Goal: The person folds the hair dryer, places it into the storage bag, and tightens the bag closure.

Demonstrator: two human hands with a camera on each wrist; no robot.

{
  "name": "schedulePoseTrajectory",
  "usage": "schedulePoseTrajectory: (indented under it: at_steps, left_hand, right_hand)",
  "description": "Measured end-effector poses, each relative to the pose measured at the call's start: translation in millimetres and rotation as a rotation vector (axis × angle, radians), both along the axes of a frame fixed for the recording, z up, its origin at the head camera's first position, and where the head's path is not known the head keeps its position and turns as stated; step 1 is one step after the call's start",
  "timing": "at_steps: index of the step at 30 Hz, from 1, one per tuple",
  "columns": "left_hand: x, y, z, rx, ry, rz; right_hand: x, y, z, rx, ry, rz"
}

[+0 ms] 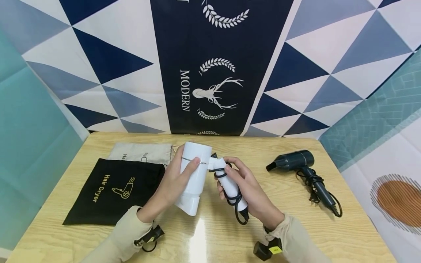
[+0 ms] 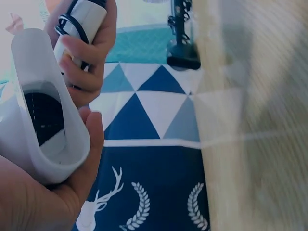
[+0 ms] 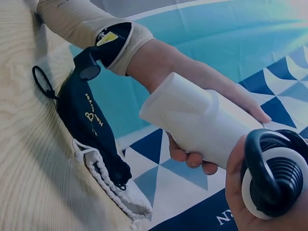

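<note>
Hair dryer (image 1: pixel 197 186): barrel (image 1: pixel 198 179) in left hand (image 1: pixel 174 182), handle (image 1: pixel 229 185) in right hand (image 1: pixel 248 187).

The black bag (image 1: pixel 113 197) said "Hair Dryer" in gold, beside a little dryer picture (image 1: pixel 125 189). The pale bag (image 1: pixel 135 149), partly covered, showed "Ha". The dark wall panel (image 1: pixel 217 69) said "MODERN".

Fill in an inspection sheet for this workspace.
Surface: pale wood-grain table, glare toward the front.
Job's things: white hair dryer with cylindrical barrel, held above the table.
Clutter: black fabric pouch partly covering pale grey fabric pouch, left; dark hair dryer, right.
Hands: left hand grips the barrel; right hand grips the handle.
Cables: black cord wrapped round the white dryer's handle; dark cord bunched at the dark dryer's handle.
Surroundings: wall covering with blue-and-white triangles.
</note>
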State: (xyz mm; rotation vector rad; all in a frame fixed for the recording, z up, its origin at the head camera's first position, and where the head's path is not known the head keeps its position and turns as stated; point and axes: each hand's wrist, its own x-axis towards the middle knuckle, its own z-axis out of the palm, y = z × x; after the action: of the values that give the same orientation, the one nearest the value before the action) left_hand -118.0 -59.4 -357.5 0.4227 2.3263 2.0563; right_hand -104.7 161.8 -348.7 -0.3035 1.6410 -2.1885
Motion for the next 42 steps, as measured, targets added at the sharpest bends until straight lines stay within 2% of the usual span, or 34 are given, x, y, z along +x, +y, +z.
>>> schedulePoseTrajectory:
  at_steps: [8,13,17,25,32,42]
  left_hand:
    - [1.5,2,4.4,0.067,-0.049,-0.02]
    - [5.5,4,2.4,0.073,-0.066,-0.015]
    - [8.7,8,-0.4,0.095,-0.067,0.002]
    - [13.4,14,-5.3,0.161,-0.011,0.04]
    - [13.4,19,-11.2,0.167,0.035,0.07]
    - [14.4,19,-12.8,0.176,0.077,0.105]
  right_hand:
    - [0.0,7,6.8,0.072,0.067,0.008]
    - [1.8,7,5.9,0.129,0.09,-0.051]
    - [5.9,3,4.8,0.133,0.089,-0.103]
    - [14.6,-2,3.7,0.165,0.125,-0.17]
    - [15.3,-3,2.4,0.172,0.131,-0.206]
    - [15.3,-8,3.5,0.166,0.168,-0.227]
